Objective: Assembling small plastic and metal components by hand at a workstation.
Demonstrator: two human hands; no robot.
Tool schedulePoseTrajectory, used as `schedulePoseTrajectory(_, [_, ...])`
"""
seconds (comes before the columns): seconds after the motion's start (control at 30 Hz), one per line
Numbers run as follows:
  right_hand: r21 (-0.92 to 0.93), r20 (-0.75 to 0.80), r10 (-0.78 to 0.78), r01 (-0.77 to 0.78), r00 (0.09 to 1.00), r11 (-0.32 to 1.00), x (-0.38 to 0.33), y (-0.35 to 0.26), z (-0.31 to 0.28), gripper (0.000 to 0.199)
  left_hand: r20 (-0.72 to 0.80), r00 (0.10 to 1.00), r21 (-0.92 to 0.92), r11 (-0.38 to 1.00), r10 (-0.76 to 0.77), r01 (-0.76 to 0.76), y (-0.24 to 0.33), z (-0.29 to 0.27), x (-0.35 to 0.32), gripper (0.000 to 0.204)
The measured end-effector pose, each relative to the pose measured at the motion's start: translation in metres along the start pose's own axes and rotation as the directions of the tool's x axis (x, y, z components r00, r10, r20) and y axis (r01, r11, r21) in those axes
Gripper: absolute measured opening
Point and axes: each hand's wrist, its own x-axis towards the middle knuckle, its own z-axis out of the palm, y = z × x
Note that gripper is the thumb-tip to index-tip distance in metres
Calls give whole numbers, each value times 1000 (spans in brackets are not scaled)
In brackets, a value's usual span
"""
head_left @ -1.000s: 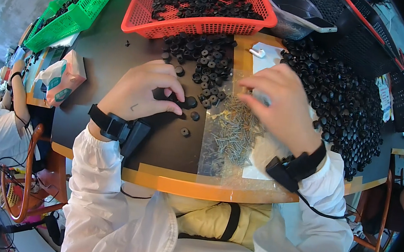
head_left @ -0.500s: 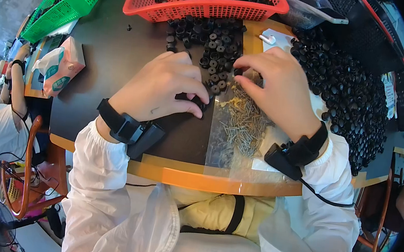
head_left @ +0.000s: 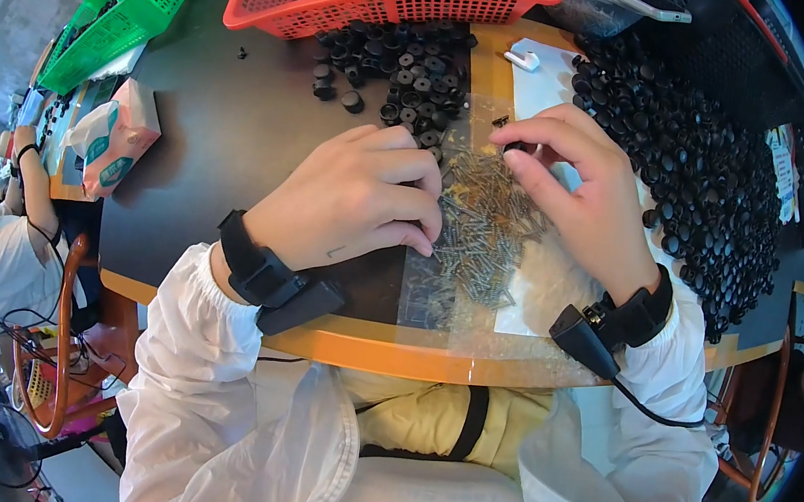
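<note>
My left hand (head_left: 359,191) is bent down at the left edge of a pile of small metal screws (head_left: 483,241), with thumb and fingertips drawn together. Whatever they hold, if anything, is hidden behind the fingers. Over the far end of the screws, my right hand (head_left: 587,178) pinches a small black plastic part (head_left: 517,149) between thumb and forefinger. Beyond my left hand lies a cluster of round black knobs (head_left: 423,83), some with a hole in the middle. A large heap of glossy black caps (head_left: 681,185) spreads to the right of my right hand.
A red basket (head_left: 391,11) of black parts stands at the back, a green basket (head_left: 139,18) at the far left. A tissue pack (head_left: 124,142) lies on the dark table (head_left: 219,188). A white earbud (head_left: 523,60) rests on white paper. Another person (head_left: 8,233) sits at left.
My left hand has moved right and slightly down to the screws; the black part seen at its fingertips is out of sight. My right hand has shifted slightly right, still pinching a black part.
</note>
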Motion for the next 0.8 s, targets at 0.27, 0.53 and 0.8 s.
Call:
schedulePoseTrajectory(0.27, [438, 43, 141, -145, 989, 887, -5, 4, 10, 23, -22, 998, -21, 998, -58, 58, -8, 4, -6, 18])
schedulePoseTrajectory(0.53, [459, 55, 122, -134, 991, 878, -8, 8, 12, 27, -189, 975, -64, 993, -113, 102, -5, 2, -2, 26])
schedulePoseTrajectory(0.8, [472, 83, 118, -144, 990, 870, -10, 1, 16, 22, -304, 854, -454, 852, -422, 259, 12, 5, 3, 17])
